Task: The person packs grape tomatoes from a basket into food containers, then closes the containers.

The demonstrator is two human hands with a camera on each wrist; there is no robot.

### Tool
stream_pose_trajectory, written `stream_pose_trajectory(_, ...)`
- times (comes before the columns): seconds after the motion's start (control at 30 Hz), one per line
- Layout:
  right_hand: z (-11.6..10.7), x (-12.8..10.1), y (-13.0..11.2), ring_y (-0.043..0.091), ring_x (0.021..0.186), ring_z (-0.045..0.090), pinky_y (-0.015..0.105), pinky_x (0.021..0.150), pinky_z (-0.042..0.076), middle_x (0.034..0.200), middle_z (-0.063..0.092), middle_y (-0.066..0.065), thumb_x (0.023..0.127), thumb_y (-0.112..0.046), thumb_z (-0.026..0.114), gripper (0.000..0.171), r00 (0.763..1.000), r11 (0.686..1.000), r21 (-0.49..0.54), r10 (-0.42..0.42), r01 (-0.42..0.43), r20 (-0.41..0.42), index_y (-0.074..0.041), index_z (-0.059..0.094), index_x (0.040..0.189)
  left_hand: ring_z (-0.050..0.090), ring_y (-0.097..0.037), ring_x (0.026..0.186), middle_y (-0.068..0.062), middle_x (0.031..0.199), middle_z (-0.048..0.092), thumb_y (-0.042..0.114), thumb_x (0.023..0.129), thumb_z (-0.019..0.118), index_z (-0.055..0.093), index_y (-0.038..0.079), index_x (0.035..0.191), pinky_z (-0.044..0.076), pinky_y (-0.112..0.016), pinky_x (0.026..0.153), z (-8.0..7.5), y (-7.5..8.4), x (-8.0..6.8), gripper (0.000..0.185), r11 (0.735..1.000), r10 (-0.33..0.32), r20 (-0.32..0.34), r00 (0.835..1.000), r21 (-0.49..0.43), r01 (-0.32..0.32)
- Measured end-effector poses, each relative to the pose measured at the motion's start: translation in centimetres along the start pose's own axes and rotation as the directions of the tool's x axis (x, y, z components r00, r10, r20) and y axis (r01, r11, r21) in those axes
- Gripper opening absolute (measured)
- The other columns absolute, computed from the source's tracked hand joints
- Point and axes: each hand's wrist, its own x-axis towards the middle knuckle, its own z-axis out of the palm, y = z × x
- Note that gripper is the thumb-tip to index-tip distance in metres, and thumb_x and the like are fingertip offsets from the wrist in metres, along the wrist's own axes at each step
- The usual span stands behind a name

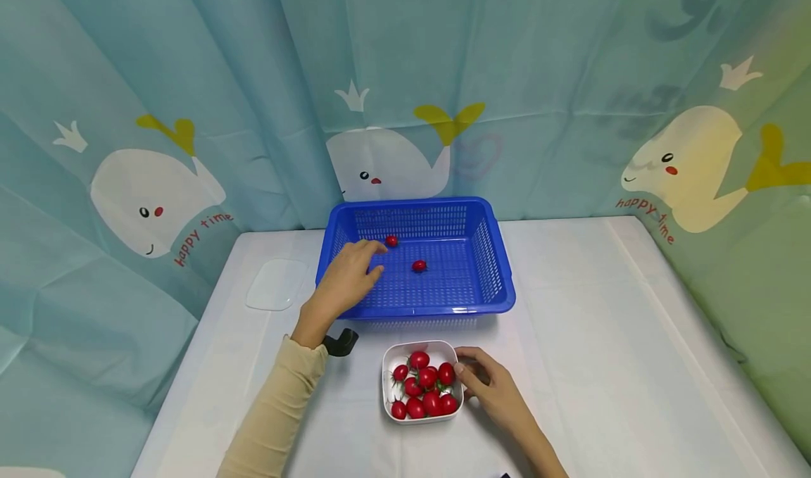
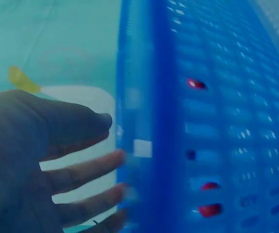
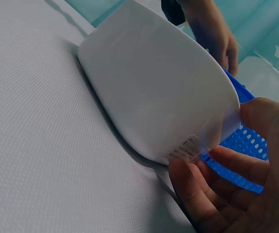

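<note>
A blue plastic basket (image 1: pixel 494 253) stands at the back of the white table with two cherry tomatoes in it, one (image 1: pixel 391 241) near the far wall and one (image 1: pixel 419 266) in the middle. My left hand (image 1: pixel 355 270) hovers over the basket's left side with relaxed, straight fingers and holds nothing; the far tomato lies just beyond its fingertips. In front of the basket a white bowl (image 1: pixel 388 357) holds several cherry tomatoes (image 1: pixel 426 392). My right hand (image 1: pixel 484 379) holds the bowl's right rim, thumb on top. The right wrist view shows the bowl's wall (image 3: pixel 154 92) against my fingers (image 3: pixel 202 194).
A clear plastic lid (image 1: pixel 275 285) lies left of the basket. A small black object (image 1: pixel 342 341) sits under my left wrist. A whale-print curtain (image 1: pixel 393 161) closes off the back and sides. Table edges run left and right.
</note>
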Motion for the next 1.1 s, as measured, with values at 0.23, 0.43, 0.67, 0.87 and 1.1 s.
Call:
stream_pose_trajectory(0.23, 0.0, 0.0, 0.1, 0.009, 0.083, 0.066, 0.027, 0.068, 0.06, 0.109, 0.072, 0.018, 0.103, -0.023, 0.065, 0.038, 1.0, 1.0, -0.001, -0.01, 0.01, 0.0, -0.003, 0.062, 0.135, 0.053, -0.042, 0.134, -0.02, 0.142, 0.06, 0.016, 0.103, 0.064, 0.061, 0.006, 0.139, 0.048, -0.06, 0.11, 1.6, -1.5, 0.7, 0.037, 0.992, -0.108, 0.044, 0.993, 0.07, 0.105)
stream_pose_trajectory(0.43, 0.2, 0.1, 0.3, 0.009, 0.083, 0.066, 0.028, 0.068, 0.06, 0.107, 0.072, 0.016, 0.103, -0.025, 0.066, 0.036, 1.0, 1.0, -0.021, 0.01, -0.01, -0.017, -0.004, 0.064, 0.133, 0.054, -0.046, 0.134, -0.025, 0.144, 0.058, 0.015, 0.102, 0.065, 0.059, 0.003, 0.142, 0.047, -0.062, 0.11, 2.7, -2.4, 1.2, 0.041, 0.984, -0.152, 0.072, 0.986, 0.107, 0.144)
stream_pose_trajectory(0.67, 0.1, 0.0, 0.1, 0.009, 0.084, 0.066, 0.028, 0.068, 0.06, 0.108, 0.072, 0.017, 0.103, -0.024, 0.065, 0.038, 1.0, 1.0, -0.003, -0.002, 0.002, -0.006, -0.003, 0.063, 0.134, 0.061, -0.043, 0.129, -0.027, 0.138, 0.061, 0.013, 0.102, 0.065, 0.061, -0.003, 0.138, 0.048, -0.058, 0.111, 3.5, -3.0, 1.6, 0.04, 0.976, -0.179, 0.109, 0.978, 0.142, 0.163)
stream_pose_trajectory(0.87, 0.1, -0.1, 0.0, 0.009, 0.083, 0.066, 0.028, 0.068, 0.06, 0.108, 0.072, 0.017, 0.103, -0.024, 0.065, 0.037, 1.0, 1.0, -0.01, -0.006, 0.006, -0.011, -0.004, 0.064, 0.134, 0.065, -0.032, 0.099, -0.018, 0.106, 0.07, 0.009, 0.098, 0.068, 0.069, -0.002, 0.118, 0.055, -0.05, 0.093, 3.7, -3.5, 1.8, 0.023, 0.979, -0.141, 0.132, 0.981, 0.165, 0.119)
stream_pose_trajectory(1.1, 0.3, 0.0, 0.4, 0.008, 0.082, 0.067, 0.028, 0.067, 0.06, 0.106, 0.072, 0.017, 0.103, -0.023, 0.065, 0.035, 1.0, 1.0, -0.021, -0.009, 0.009, -0.026, -0.004, 0.065, 0.132, 0.066, -0.032, 0.101, -0.017, 0.106, 0.073, 0.003, 0.092, 0.071, 0.073, 0.001, 0.108, 0.055, -0.049, 0.096, 3.8, -3.8, 1.9, 0.016, 0.982, -0.125, 0.164, 0.978, 0.159, 0.098)
